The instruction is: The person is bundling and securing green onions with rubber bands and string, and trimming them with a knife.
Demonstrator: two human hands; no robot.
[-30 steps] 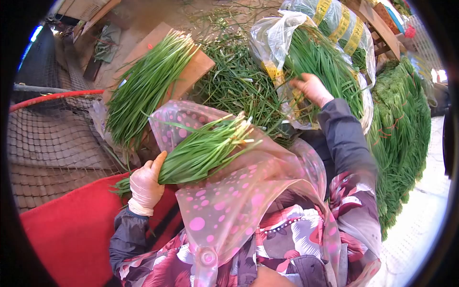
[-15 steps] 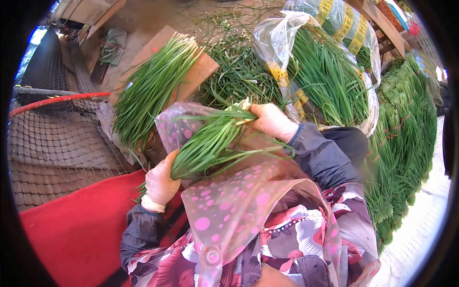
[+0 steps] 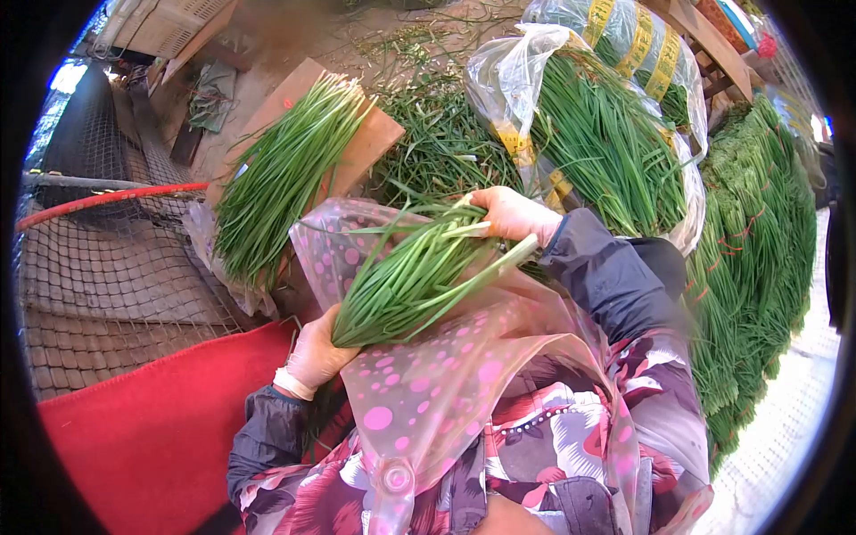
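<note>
A loose bunch of garlic chives (image 3: pixel 415 267) lies slantwise between my two gloved hands, above the clear plastic apron with pink dots (image 3: pixel 428 370). My left hand (image 3: pixel 323 352) is closed round the leafy lower end. At the pale stem end, my right hand (image 3: pixel 510 216) pinches the stalks, and some stems stick out beside its fingers. Ahead on the left, a larger pile of chives (image 3: pixel 290 174) rests on a brown board (image 3: pixel 379 143), pale ends pointing away from me.
Trimmed leaves (image 3: pixel 455 134) litter the ground ahead. To the right stand an open plastic bag of chives (image 3: pixel 606 143), a taped bag (image 3: pixel 655 53) and a tall stack of tied bundles (image 3: pixel 744 259). A red cloth (image 3: pixel 169 437) and netting (image 3: pixel 116 285) are on the left.
My left hand has moved slightly right and down with the leafy end. The bunch has fanned out, and a thick pale stem now sticks out below my right hand.
</note>
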